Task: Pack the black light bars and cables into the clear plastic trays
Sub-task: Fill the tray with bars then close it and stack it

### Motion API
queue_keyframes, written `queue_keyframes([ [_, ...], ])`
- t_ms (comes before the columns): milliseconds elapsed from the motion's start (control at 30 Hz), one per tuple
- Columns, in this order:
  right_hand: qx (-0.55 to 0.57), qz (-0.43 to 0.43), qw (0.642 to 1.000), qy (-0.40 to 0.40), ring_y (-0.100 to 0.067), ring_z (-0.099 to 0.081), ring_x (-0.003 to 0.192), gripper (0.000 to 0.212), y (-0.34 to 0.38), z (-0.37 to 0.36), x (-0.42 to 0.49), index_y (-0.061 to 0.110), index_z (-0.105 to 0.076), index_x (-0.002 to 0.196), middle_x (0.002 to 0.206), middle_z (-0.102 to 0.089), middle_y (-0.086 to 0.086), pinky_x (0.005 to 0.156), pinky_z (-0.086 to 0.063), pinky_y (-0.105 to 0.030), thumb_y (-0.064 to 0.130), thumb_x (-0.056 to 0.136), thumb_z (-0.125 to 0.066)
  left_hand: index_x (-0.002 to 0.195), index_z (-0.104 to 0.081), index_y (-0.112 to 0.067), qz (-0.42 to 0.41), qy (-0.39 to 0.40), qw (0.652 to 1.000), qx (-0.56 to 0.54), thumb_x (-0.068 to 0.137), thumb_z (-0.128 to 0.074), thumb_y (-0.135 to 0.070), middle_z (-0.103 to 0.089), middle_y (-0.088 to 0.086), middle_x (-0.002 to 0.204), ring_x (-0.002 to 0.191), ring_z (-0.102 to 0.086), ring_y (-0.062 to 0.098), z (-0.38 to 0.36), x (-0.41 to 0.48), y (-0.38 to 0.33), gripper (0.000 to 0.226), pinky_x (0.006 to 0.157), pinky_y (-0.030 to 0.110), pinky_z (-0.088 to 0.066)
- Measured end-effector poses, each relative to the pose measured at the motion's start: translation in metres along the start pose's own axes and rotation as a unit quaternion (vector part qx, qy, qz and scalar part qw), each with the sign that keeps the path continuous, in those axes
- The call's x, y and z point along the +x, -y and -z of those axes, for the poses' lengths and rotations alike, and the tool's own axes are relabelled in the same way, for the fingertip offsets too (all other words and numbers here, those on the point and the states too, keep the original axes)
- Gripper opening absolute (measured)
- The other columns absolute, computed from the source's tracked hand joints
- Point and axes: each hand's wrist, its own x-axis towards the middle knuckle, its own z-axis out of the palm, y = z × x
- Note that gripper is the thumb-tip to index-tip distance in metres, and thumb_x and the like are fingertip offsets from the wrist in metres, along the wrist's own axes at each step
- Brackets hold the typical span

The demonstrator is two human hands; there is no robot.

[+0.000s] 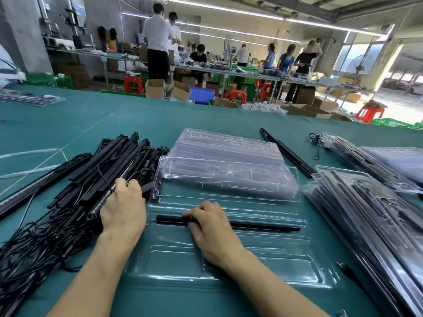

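Observation:
A clear plastic tray (229, 266) lies flat on the green table in front of me. One black light bar (263, 226) rests in a long slot of that tray. My right hand (210, 227) presses on the bar's left part, fingers curled over it. My left hand (124, 207) reaches into a big heap of black light bars and cables (68, 191) at the left, fingers closed around a bar's end. A stack of empty clear trays (226, 165) sits just behind the open tray.
Filled trays (366, 209) are stacked at the right, with more behind them (393, 161). Two loose black bars (286, 154) lie beside the empty stack. Another packed tray (29, 98) sits far left. People work at tables in the background.

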Motion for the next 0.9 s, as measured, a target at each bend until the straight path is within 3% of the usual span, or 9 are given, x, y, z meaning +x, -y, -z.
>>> queue_keyframes([
  [367, 0.016, -0.021, 1.000, 0.014, -0.018, -0.044, 0.113, 0.030, -0.010, 0.006, 0.014, 0.026, -0.066, 0.125, 0.111, -0.055, 0.001, 0.102, -0.033, -0.025, 0.020, 0.099, -0.051, 0.112, -0.050, 0.000, -0.012, -0.090, 0.992, -0.086, 0.098, -0.057, -0.024, -0.053, 0.022, 0.110, 0.079, -0.064, 0.047, 0.002, -0.001, 0.003, 0.029, 0.052, 0.041, -0.041],
  [433, 0.011, -0.019, 1.000, 0.014, -0.018, -0.044, 0.113, 0.030, -0.011, 0.005, 0.016, 0.026, -0.066, 0.124, 0.112, -0.056, 0.002, 0.101, -0.033, -0.025, 0.020, 0.099, -0.051, 0.115, -0.050, -0.003, -0.013, -0.086, 0.993, -0.079, 0.098, -0.058, -0.022, -0.056, 0.019, 0.109, 0.080, -0.064, 0.044, 0.002, -0.001, 0.002, 0.026, 0.054, 0.041, -0.042],
  [533, -0.012, -0.014, 1.000, 0.004, -0.017, -0.045, 0.111, 0.030, -0.010, 0.004, 0.014, 0.028, -0.065, 0.125, 0.112, -0.056, 0.003, 0.100, -0.034, -0.026, 0.024, 0.100, -0.050, 0.121, -0.047, -0.012, -0.021, -0.090, 0.994, -0.067, 0.095, -0.057, -0.003, -0.047, 0.012, 0.106, 0.065, -0.054, 0.031, -0.001, -0.003, 0.000, 0.029, 0.049, 0.036, -0.036],
  [633, -0.017, -0.018, 1.000, -0.005, -0.016, -0.045, 0.109, 0.029, -0.014, 0.008, 0.010, 0.029, -0.065, 0.124, 0.110, -0.056, 0.004, 0.098, -0.035, -0.025, 0.025, 0.100, -0.050, 0.110, -0.054, -0.015, -0.037, -0.084, 0.994, -0.065, 0.088, -0.048, 0.010, -0.034, 0.006, 0.098, 0.060, -0.044, 0.024, -0.003, -0.002, 0.002, 0.034, 0.046, 0.032, -0.031],
  [767, 0.003, -0.023, 1.000, 0.006, -0.013, -0.043, 0.110, 0.029, -0.023, 0.013, 0.004, 0.029, -0.065, 0.124, 0.110, -0.055, 0.006, 0.097, -0.031, -0.019, 0.024, 0.099, -0.052, 0.104, -0.069, -0.022, -0.021, -0.051, 0.997, -0.049, 0.096, -0.052, -0.017, -0.042, 0.000, 0.100, 0.074, -0.045, 0.020, -0.007, -0.002, 0.001, 0.020, 0.059, 0.037, -0.037],
  [900, 0.009, -0.021, 1.000, 0.008, -0.012, -0.043, 0.110, 0.029, -0.026, 0.012, 0.005, 0.030, -0.066, 0.124, 0.110, -0.055, 0.006, 0.096, -0.029, -0.018, 0.024, 0.099, -0.052, 0.102, -0.069, -0.019, -0.019, -0.013, 1.000, -0.005, 0.093, -0.055, -0.045, -0.038, -0.004, 0.097, 0.083, -0.045, 0.018, -0.004, -0.002, -0.005, 0.031, 0.062, 0.036, -0.037],
])
